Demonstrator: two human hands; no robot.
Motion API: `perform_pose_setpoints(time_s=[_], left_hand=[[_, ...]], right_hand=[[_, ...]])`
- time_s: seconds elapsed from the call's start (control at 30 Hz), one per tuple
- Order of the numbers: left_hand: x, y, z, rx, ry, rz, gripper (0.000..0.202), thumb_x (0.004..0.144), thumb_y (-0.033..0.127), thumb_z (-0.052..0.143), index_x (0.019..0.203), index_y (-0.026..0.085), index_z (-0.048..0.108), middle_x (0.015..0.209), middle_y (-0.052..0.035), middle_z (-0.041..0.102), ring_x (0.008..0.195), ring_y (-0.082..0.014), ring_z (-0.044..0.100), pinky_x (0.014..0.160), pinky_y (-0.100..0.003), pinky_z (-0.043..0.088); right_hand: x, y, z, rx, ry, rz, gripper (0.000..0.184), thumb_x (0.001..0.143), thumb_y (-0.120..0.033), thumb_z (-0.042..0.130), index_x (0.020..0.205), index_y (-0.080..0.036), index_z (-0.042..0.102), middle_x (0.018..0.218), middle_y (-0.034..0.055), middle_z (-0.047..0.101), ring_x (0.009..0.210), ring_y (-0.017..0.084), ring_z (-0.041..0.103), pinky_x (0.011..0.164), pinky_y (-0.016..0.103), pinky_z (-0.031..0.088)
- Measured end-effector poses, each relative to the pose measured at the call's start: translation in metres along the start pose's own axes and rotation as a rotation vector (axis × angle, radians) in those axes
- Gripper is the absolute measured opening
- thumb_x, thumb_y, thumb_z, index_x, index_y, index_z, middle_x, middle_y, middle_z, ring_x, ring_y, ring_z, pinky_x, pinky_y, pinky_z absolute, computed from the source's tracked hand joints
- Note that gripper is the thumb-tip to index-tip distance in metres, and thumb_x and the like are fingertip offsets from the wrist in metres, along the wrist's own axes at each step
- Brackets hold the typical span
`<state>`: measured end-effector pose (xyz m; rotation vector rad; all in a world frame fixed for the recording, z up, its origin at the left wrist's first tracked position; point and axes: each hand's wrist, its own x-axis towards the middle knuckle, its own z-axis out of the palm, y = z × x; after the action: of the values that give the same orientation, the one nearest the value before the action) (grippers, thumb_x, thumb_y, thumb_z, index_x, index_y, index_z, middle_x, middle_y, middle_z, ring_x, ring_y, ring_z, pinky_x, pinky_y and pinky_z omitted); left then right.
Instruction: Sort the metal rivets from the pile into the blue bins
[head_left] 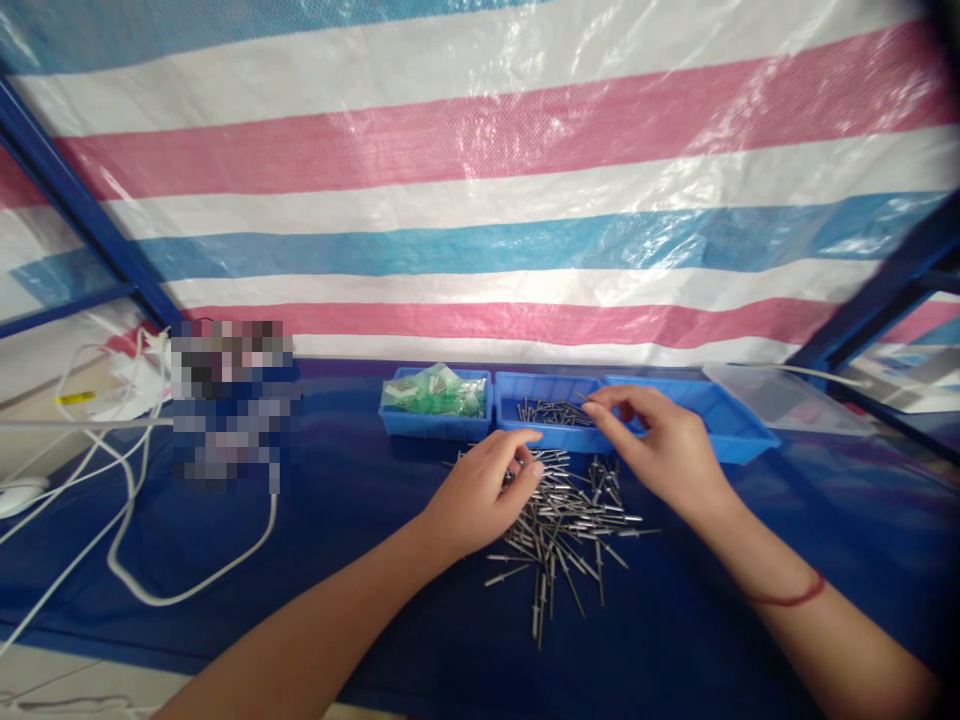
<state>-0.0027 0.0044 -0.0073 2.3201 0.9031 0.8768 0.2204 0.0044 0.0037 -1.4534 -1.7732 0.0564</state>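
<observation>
Striped plastic sheeting (pixel 480 200) in pink, white and blue hangs behind a table covered with dark blue cloth (pixel 360 540). On this cloth, in the middle, lies a loose pile of metal rivets (pixel 570 520), and both hands are at it.

The left hand (pixel 484 492) rests on the left side of the pile with its fingers bent down among the rivets and the thumb stretched over them. It is half closed; I cannot tell whether it grips any rivet or only touches them.

The right hand (pixel 664 440) is held above the far side of the pile, at the front edge of the middle tray (pixel 555 437), which already has some rivets inside. Its thumb and first finger are pinched together; something thin shows at the tips, but it is too small to be sure.

Just beside stand a left tray (pixel 435 428) with green pieces and a right tray (pixel 731 435). A white cable (pixel 187 592) lies far left, and a pixelated patch hides what stands there.
</observation>
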Motion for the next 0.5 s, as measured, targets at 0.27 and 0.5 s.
perform_pose_setpoints(time_s=[0.27, 0.5], left_hand=[[0.001, 0.001, -0.001, 0.047, -0.035, 0.008, 0.027, 0.093, 0.025, 0.046, 0.118, 0.018, 0.055, 0.099, -0.0069, 0.062, 0.092, -0.0178, 0.061, 0.084, -0.029, 0.047], [0.000, -0.003, 0.001, 0.070, -0.059, 0.017, 0.025, 0.092, 0.023, 0.046, 0.114, 0.018, 0.058, 0.101, -0.0070, 0.063, 0.091, -0.0176, 0.061, 0.084, -0.029, 0.047]], right_hand=[[0.001, -0.010, -0.018, -0.025, -0.326, 0.001, 0.022, 0.087, -0.032, 0.047, 0.074, -0.020, 0.060, 0.061, -0.0009, 0.055, 0.056, 0.014, 0.049, 0.057, 0.026, 0.039], [-0.003, -0.015, -0.022, -0.115, -0.766, 0.053, 0.017, 0.077, -0.026, 0.052, 0.066, -0.020, 0.063, 0.052, -0.0031, 0.053, 0.048, 0.012, 0.047, 0.048, 0.025, 0.029]])
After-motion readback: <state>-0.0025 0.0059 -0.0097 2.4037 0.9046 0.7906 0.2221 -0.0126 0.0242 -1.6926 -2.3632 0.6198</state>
